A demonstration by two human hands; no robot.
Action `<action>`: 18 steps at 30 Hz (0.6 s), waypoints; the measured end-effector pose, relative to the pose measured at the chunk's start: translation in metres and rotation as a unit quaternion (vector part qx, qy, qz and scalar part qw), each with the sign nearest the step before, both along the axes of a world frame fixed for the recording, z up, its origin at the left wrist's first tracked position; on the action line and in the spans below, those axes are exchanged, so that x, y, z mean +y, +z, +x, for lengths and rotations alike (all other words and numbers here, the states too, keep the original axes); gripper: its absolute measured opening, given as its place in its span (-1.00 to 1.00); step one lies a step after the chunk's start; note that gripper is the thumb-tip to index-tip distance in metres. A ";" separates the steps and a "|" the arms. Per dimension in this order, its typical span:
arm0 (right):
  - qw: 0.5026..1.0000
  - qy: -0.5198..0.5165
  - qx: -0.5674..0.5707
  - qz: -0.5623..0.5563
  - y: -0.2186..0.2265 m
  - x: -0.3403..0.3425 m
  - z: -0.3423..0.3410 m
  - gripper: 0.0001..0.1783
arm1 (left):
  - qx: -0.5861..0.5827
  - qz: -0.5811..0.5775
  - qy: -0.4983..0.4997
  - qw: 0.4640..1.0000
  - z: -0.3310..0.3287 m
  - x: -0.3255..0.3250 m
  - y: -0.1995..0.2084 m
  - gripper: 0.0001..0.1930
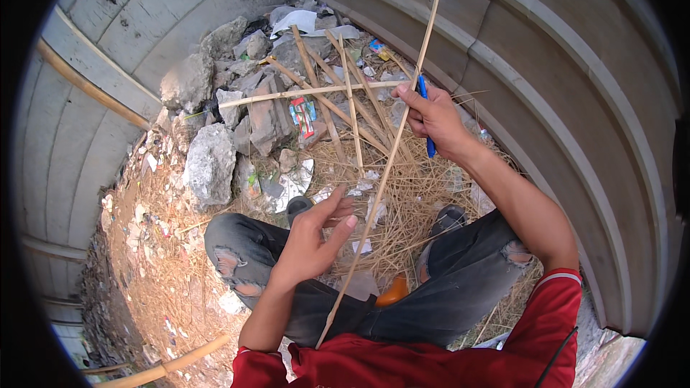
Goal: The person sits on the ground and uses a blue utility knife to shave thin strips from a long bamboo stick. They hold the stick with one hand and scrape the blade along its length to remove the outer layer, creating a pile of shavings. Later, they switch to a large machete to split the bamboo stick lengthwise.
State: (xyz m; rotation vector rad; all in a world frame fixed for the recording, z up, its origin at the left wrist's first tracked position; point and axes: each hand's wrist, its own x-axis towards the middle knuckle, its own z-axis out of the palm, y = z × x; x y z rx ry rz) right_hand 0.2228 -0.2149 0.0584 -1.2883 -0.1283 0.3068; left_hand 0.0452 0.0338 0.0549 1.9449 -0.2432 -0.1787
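A long, thin bamboo strip [389, 170] runs slantwise from my lap up past the top of the view. My right hand [440, 121] is closed around it, thumb and fingers pinching it above the middle. The same hand holds a slim blue tool [430, 145], maybe a cutter or a pen; its kind is unclear. My left hand [314, 239] is open beside the strip's lower half, fingers apart and holding nothing. A second bamboo strip [309, 91] crosses behind the first and ends near my right fingertips; whether I grip it too, I cannot tell.
Several bamboo sticks [321, 97] lie crossed on dry straw [402, 197] ahead of my knees. Broken rocks [210, 163] and litter are heaped at the left. Corrugated metal sheeting [568, 100] rises on the right, and a pale panel wall [187, 7] at the far left. An orange object [392, 292] lies between my legs.
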 end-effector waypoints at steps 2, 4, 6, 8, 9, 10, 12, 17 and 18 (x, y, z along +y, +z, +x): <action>1.000 0.011 -0.009 -0.005 -0.002 0.002 -0.005 -0.65 | 0.045 -0.029 -0.011 0.998 -0.002 -0.018 -0.006 -0.50; 1.000 0.019 -0.017 -0.012 -0.001 0.004 -0.010 -0.65 | 0.009 -0.048 -0.003 0.999 0.000 -0.032 -0.018 -0.55; 0.999 0.024 -0.024 -0.021 0.006 0.005 -0.015 -0.65 | 0.023 -0.093 0.019 0.995 -0.002 -0.036 -0.025 -0.63; 0.997 0.050 -0.038 -0.053 0.006 0.002 -0.019 -0.63 | 0.043 -0.130 0.035 0.990 -0.001 -0.038 -0.028 -0.66; 0.995 0.063 -0.045 -0.069 0.005 0.001 -0.022 -0.62 | 0.056 -0.145 0.043 0.987 -0.002 -0.037 -0.031 -0.66; 0.989 0.074 -0.069 -0.104 0.004 0.002 -0.025 -0.61 | 0.069 -0.158 0.053 0.984 -0.002 -0.036 -0.033 -0.66; 0.973 0.096 -0.116 -0.173 0.001 0.007 -0.033 -0.60 | 0.067 -0.157 0.052 0.984 0.001 -0.034 -0.032 -0.67; 0.968 0.086 -0.113 -0.206 0.004 0.014 -0.035 -0.57 | 0.061 -0.164 0.099 0.980 -0.006 -0.037 -0.031 -0.65; 0.966 0.076 -0.124 -0.216 0.005 0.014 -0.031 -0.57 | 0.039 -0.139 0.109 0.983 -0.012 -0.041 -0.029 -0.64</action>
